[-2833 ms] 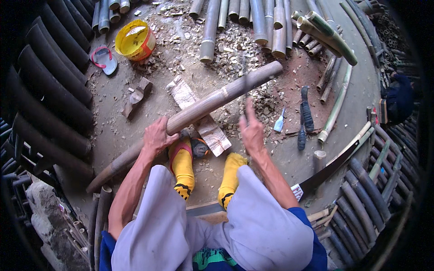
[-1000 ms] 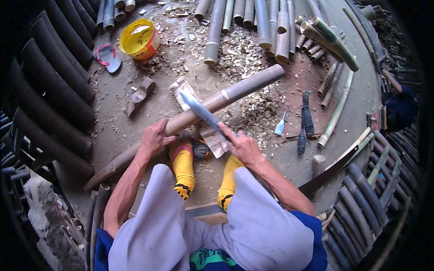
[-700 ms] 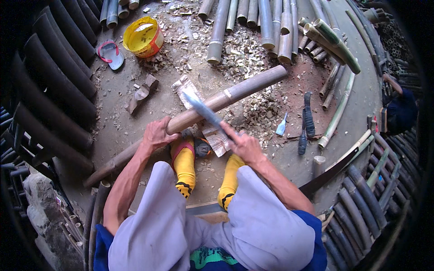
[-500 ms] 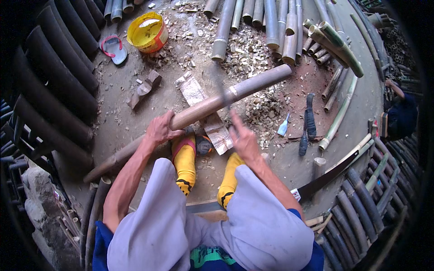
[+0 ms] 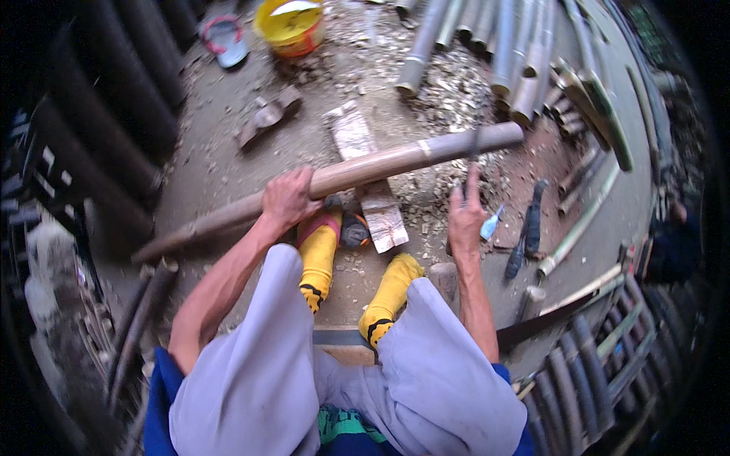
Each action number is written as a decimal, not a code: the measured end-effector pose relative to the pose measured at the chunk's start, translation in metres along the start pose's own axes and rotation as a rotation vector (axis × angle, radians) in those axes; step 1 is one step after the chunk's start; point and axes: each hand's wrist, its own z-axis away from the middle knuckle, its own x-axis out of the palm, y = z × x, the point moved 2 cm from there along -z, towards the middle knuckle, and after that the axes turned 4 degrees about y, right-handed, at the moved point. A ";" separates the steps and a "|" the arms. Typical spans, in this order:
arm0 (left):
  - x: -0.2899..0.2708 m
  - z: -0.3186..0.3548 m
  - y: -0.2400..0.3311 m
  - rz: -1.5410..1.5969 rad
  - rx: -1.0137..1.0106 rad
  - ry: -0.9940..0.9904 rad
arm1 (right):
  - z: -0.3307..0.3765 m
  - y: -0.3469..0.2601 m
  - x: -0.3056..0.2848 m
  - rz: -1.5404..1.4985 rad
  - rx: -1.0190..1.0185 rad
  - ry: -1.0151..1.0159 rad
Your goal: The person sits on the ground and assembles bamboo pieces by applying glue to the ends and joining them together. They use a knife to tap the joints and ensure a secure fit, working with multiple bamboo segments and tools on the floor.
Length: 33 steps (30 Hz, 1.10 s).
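A long brown bamboo pole (image 5: pixel 365 169) slants from the lower left up to the right, lying across a pale, chipped wooden block (image 5: pixel 384 220). My left hand (image 5: pixel 289 199) is wrapped round the pole, left of the block. Out to the right, my right hand (image 5: pixel 465 216) is closed on a knife, its index finger stretched forward. The dark knife blade (image 5: pixel 476 141), smeared by motion, crosses the pole near its far right end; the handle is mostly hidden by the hand. My feet in yellow socks (image 5: pixel 319 254) stand on either side of the block's near end.
Wood chips lie thick beyond the pole. Dark wrapped tools (image 5: pixel 535 216) and a small light-blue tool (image 5: pixel 493 223) lie right. A saw (image 5: pixel 547 319) is beside my right forearm. Bamboo poles (image 5: pixel 422 49), a yellow bucket (image 5: pixel 293 42) and a flip-flop (image 5: pixel 224 42) lie farther off.
My right hand has moved right, carrying the knife from the pole's middle toward its far right end. My left hand keeps its hold. The whole view has shifted.
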 end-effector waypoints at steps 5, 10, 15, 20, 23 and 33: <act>0.002 -0.001 -0.011 -0.034 -0.039 -0.019 | 0.026 -0.020 0.008 0.072 -0.237 -0.299; 0.001 0.000 -0.012 0.015 -0.034 -0.019 | -0.005 -0.017 0.003 -0.097 0.243 -0.047; -0.003 -0.004 -0.013 0.073 -0.075 -0.096 | 0.022 -0.020 0.007 0.136 -0.233 -0.270; 0.001 -0.008 -0.015 0.063 -0.115 -0.173 | 0.010 -0.007 0.013 -0.018 -0.166 -0.146; -0.006 -0.008 -0.019 0.080 -0.115 -0.263 | 0.027 -0.027 0.011 0.088 -0.253 -0.269; 0.003 -0.016 -0.026 0.133 -0.033 -0.208 | 0.026 -0.015 0.009 0.171 -0.101 -0.427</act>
